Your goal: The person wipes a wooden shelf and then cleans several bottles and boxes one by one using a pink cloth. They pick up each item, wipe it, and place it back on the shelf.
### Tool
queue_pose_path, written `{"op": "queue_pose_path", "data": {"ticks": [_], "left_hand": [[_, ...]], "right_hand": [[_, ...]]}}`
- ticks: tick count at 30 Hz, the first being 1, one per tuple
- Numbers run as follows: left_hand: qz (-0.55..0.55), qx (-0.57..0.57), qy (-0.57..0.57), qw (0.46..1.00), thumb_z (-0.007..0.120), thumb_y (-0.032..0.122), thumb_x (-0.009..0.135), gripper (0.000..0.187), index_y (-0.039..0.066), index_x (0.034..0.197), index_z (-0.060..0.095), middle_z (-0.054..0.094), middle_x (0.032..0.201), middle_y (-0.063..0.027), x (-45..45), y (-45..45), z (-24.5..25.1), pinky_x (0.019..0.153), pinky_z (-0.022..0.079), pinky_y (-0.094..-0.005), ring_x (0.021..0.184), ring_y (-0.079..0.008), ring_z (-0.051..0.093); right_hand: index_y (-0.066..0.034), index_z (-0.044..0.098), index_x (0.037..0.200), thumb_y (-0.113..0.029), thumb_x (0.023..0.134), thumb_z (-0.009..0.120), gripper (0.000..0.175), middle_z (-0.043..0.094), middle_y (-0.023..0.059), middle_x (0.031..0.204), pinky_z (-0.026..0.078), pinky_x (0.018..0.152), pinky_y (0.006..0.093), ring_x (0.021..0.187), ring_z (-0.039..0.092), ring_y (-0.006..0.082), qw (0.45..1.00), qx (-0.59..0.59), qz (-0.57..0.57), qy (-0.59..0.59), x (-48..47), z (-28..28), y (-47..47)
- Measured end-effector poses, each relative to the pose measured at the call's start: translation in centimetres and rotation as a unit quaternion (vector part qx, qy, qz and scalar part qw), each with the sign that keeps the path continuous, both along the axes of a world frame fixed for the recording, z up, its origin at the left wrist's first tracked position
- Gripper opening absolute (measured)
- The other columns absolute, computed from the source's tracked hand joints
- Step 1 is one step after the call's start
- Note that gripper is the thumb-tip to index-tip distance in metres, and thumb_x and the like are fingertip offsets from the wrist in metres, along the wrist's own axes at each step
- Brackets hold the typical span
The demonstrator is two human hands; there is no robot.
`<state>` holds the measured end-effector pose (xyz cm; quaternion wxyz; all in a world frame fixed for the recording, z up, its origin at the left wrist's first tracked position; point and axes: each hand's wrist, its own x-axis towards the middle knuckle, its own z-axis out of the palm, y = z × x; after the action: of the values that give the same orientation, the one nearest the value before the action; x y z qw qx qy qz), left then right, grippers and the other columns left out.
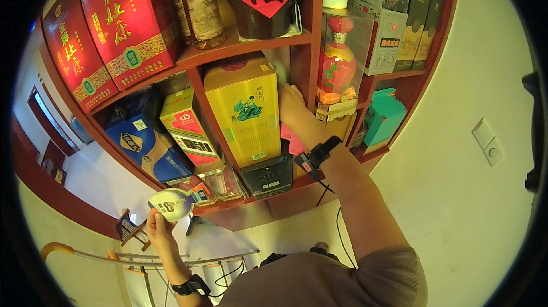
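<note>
My left hand [159, 226] grips a round printed packet or tag [171, 204], pale with a dark blue edge, in front of the cabinet's lower left part. My right hand [292, 97] reaches into a compartment of the red-brown wooden cabinet [252, 48], just right of a tall yellow box [246, 114]. Its fingertips are hidden in the compartment, so what they touch cannot be told. A pink cloth [293, 140] hangs below that hand, beside the yellow box. Under the yellow box lies a dark box [269, 176].
Red boxes [124, 20], a glass bottle [201, 11] and a dark jar [265, 20] stand above. A cased red bottle [338, 67] stands at right; a blue box [147, 140] at left. A metal ladder [145, 283] and a cable [340, 230] are near me.
</note>
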<state>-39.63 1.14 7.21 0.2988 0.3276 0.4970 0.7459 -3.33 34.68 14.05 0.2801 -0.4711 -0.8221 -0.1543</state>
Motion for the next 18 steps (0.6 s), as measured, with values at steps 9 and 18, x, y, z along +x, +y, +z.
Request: {"op": "queue_pose_path", "data": {"ticks": [9,18], "left_hand": [[-0.015,-0.001,-0.024,1.000,0.058,0.022,0.099,0.027,0.004,0.120,0.060,0.069,0.104,-0.0052,-0.2,-1.2,-1.3,0.069,0.059,-0.0255,0.086,-0.0128,0.069],[-0.030,0.012,-0.020,0.999,0.057,0.023,0.100,0.030,0.003,0.123,0.059,0.069,0.107,-0.0059,1.8,-0.2,-1.0,0.068,0.058,-0.0249,0.087,-0.0129,0.069]], "right_hand": [[-0.0064,0.073,0.102,-0.017,0.088,0.056,0.025,0.069,0.0176,0.109,0.055,0.085,0.0419,0.108,0.064,0.0339,0.987,-0.152,-0.028,-0.053,-0.4,2.9,-0.2],[-0.0057,0.067,0.094,-0.014,0.074,0.065,0.022,0.066,0.0160,0.092,0.054,0.076,0.0438,0.085,0.065,0.0336,0.992,-0.026,0.068,-0.099,3.5,1.6,-8.2]]}}
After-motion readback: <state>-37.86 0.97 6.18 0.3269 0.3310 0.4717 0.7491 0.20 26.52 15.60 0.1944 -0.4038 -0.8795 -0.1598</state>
